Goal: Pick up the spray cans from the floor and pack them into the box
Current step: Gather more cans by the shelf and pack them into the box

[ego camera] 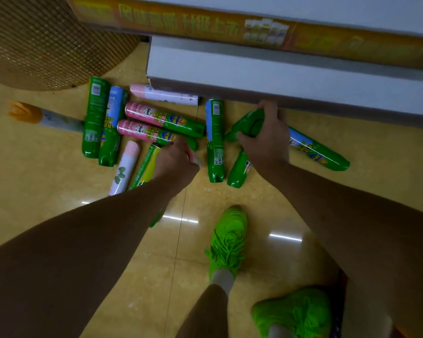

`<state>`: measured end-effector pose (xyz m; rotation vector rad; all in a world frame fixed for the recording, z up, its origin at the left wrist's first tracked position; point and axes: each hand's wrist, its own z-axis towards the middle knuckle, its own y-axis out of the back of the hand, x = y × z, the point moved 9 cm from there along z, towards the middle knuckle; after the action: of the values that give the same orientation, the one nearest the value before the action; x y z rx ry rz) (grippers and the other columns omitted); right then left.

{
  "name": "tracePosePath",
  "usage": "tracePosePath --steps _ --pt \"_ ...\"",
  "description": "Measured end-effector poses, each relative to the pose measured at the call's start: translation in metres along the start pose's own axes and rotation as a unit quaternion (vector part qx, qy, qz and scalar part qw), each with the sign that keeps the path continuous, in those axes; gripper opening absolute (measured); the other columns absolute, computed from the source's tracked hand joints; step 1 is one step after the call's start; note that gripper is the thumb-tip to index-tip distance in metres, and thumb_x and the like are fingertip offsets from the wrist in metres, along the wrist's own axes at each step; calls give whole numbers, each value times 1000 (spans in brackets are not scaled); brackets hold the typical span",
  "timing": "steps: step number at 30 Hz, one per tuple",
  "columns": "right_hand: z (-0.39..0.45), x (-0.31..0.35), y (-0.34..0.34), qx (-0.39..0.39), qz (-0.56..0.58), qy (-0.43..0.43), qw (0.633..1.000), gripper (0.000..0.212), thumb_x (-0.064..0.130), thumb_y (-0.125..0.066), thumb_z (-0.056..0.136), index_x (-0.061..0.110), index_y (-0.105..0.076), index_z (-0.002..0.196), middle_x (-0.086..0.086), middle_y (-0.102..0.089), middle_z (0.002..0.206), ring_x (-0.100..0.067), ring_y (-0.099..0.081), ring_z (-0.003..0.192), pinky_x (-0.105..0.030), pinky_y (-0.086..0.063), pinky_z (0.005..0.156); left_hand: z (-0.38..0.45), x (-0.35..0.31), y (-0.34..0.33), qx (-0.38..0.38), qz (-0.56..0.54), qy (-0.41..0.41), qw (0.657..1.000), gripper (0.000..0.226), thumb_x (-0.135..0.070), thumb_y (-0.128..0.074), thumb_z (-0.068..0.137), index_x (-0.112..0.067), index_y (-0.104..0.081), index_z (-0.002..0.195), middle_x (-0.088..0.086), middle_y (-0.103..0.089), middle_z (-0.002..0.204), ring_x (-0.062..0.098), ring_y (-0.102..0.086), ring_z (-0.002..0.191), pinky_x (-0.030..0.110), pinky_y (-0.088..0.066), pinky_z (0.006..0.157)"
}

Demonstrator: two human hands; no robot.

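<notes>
Right hand (pixel 261 140) grips a glossy green metal spray can (pixel 248 124) near its cap; left hand (pixel 177 162) curls round a yellow-green can (pixel 145 167). Cans look rigid, light, slick and prone to rolling, so wrap mid-body, not the cap.

both bare forearms reach from the lower corners of the frame toward its centre. the left hand (pixel 175 161), just left of centre, is turned back-up with its fingers curled under and pinching something small. the right hand (pixel 266 140), right of centre, has its fingers wrapped around a green can top (pixel 248 124). two legs in bright green shoes (pixel 227 242) stand at lower centre.
</notes>
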<state>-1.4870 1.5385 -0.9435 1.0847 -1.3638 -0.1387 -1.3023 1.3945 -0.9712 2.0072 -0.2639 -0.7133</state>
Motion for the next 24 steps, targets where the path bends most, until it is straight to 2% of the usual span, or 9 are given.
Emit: tracePosePath --steps 3,8,10,12,14,16,19,21,24 --pt "-15 -2 31 -7 33 -26 999 63 18 -78 69 25 -47 123 -7 -49 117 -20 -56 86 -27 -39 68 -7 -37 22 -4 52 -36 998 26 -20 -68 79 -12 -57 101 13 -68 87 35 -64 80 38 -51 67" --pt "-41 -11 109 -24 49 -63 996 61 18 -75 66 31 -44 116 5 -41 108 -18 -52 76 -26 -36 67 -27 -117 37 19 97 -102 990 15 -25 -66 78 -18 -57 88 6 -65 75 34 -64 73 30 -40 57" --pt "-52 -17 147 -39 36 -68 996 59 17 -76 66 28 -45 115 5 -41 105 -22 -55 73 -26 -35 65 -38 -153 36 32 94 -115 988 18 -26 -70 72 -21 -54 79 -2 -57 63 32 -65 72 27 -37 58" --pt "-63 -27 187 -58 28 -76 995 57 17 -77 67 25 -47 115 4 -41 104 -27 -58 76 -27 -35 64 -53 -195 35 44 90 -143 985 32 -26 -77 62 -26 -46 68 -13 -41 54 29 -65 72 24 -32 58" --pt "-75 -40 225 -74 25 -93 993 56 18 -78 68 23 -47 115 4 -40 103 -24 -55 72 -27 -33 64 -69 -239 31 64 92 -185 976 34 -28 -79 58 -26 -46 67 -16 -35 54 28 -64 71 24 -30 57" --pt "-91 -57 272 -90 26 -117 989 57 20 -79 68 24 -46 115 4 -39 104 -18 -46 68 -27 -32 63 -91 -293 24 93 102 -240 961 29 -28 -77 60 -24 -50 70 -14 -38 55 26 -63 70 26 -30 57" --pt "-125 -87 344 -126 32 -152 980 55 21 -79 70 26 -44 113 3 -40 104 -20 -48 70 -28 -36 63 -130 -369 16 125 101 -298 941 22 -29 -77 63 -19 -62 76 -9 -54 63 16 -56 67 28 -38 56" --pt "-152 -109 391 -155 38 -170 972 56 20 -78 72 26 -44 115 1 -42 106 -18 -49 74 -29 -40 65 -157 -415 6 154 89 -329 928 26 -29 -79 62 -19 -65 81 -5 -63 71 14 -58 69 32 -48 59" --pt "-196 -145 461 -205 56 -215 953 60 20 -79 73 30 -42 119 1 -45 109 -15 -50 83 -25 -43 67 -202 -482 -10 202 86 -370 903 33 -30 -84 57 -20 -67 83 -8 -64 74 9 -57 68 26 -48 60"
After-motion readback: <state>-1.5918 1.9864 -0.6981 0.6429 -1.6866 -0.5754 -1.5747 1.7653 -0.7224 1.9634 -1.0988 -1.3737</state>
